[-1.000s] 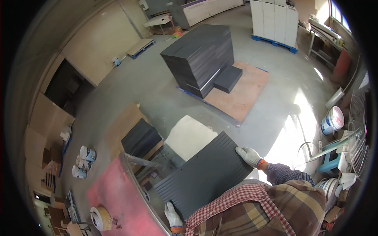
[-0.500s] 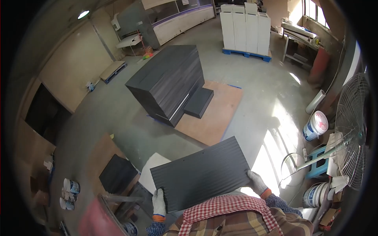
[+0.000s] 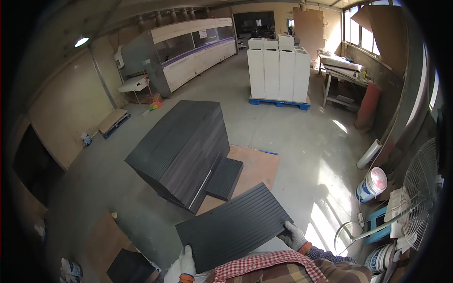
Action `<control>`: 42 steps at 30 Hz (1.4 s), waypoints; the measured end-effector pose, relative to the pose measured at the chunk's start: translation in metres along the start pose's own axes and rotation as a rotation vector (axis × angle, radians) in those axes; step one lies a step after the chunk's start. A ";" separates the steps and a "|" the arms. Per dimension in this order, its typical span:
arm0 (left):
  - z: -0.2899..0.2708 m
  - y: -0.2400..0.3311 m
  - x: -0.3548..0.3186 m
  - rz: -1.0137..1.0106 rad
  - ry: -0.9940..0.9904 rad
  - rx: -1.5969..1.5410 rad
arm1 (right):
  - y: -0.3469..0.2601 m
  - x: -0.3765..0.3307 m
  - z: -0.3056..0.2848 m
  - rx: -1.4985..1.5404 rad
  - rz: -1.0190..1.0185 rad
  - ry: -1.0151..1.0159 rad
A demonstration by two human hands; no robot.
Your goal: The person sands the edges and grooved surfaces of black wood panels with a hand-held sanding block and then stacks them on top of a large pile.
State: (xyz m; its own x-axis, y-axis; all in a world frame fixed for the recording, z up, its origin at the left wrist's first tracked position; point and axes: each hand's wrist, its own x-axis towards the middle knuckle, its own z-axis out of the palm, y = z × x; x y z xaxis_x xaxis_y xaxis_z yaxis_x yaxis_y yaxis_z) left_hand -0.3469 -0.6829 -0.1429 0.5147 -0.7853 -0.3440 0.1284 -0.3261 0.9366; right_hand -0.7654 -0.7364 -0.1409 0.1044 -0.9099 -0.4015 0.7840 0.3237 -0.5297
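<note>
A dark grey grooved panel [image 3: 231, 224] is held in front of my body, tilted with its right end higher. My left hand [image 3: 187, 260], in a white work glove with an orange cuff, grips its lower left edge. On the right short edge my right hand [image 3: 294, 236], gloved the same way, is closed too. Beyond the panel stands a tall stack of dark panels [image 3: 181, 151]. Against its right side sits a lower stack of grooved panels [image 3: 225, 178], on a brown board [image 3: 257, 165].
Another dark stack [image 3: 130, 266] lies at lower left. White blocks [image 3: 278, 73] stand on a blue pallet [image 3: 278, 104] at the back. A wire fan [image 3: 420, 198], a white bucket [image 3: 371, 185] and a blue stool [image 3: 376, 224] line the right side. A long machine [image 3: 193, 52] stands at the far wall.
The view has tilted up, so the stacks and room sit lower in the picture. Both hands still hold the panel, which now appears nearer the low stack.
</note>
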 end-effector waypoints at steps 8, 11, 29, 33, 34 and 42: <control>0.085 0.035 0.094 -0.103 -0.045 0.136 | -0.017 0.136 0.014 0.062 0.196 0.033; 0.128 0.035 0.123 -0.078 -0.017 0.222 | -0.020 0.212 0.007 -0.035 0.311 0.171; 0.456 0.016 0.398 -0.469 0.390 0.182 | -0.174 0.663 -0.046 -0.393 0.765 0.294; 0.475 -0.025 0.412 -0.523 0.443 0.099 | -0.169 0.721 -0.046 -0.812 0.707 0.108; 0.474 -0.039 0.410 -0.538 0.468 0.066 | -0.160 0.735 -0.048 -0.767 0.671 0.152; 0.451 -0.158 0.469 -0.357 0.496 0.192 | -0.061 0.839 -0.067 -0.511 0.701 0.106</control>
State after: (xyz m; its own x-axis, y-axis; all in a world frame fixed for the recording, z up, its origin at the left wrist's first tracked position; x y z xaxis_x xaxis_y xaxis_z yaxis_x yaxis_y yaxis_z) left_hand -0.5082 -1.2370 -0.4825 0.8052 -0.2895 -0.5175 0.2336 -0.6474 0.7255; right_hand -0.7667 -1.5024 -0.4951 0.3826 -0.4368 -0.8141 0.1872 0.8996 -0.3947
